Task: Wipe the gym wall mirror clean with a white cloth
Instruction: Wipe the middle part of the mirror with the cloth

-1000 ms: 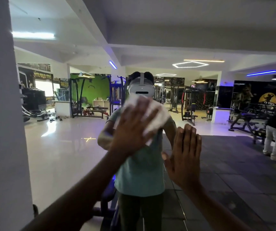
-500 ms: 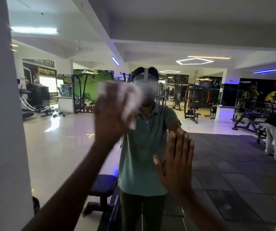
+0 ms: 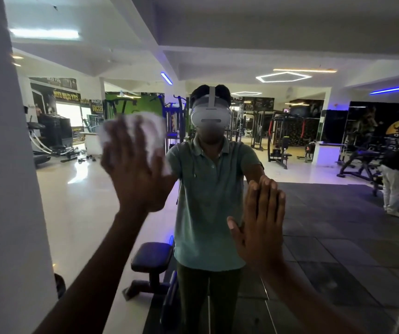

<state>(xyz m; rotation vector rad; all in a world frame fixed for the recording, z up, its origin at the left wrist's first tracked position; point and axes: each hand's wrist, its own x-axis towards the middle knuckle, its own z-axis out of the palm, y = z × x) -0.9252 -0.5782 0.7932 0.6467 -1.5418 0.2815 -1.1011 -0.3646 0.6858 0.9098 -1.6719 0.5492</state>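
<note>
Left hand (image 3: 135, 169) presses white cloth (image 3: 145, 131) flat on mirror (image 3: 338, 213); right hand (image 3: 261, 225) flat beside white pillar (image 3: 5, 189).

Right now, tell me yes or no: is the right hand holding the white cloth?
No. The right hand lies flat and bare on the mirror; the left hand presses the white cloth there.

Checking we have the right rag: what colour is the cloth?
White, pressed under the left hand; the cloth shows best in the head view.

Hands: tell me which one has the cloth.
The left hand presses the white cloth against the mirror; the right hand lies bare and flat.
</note>
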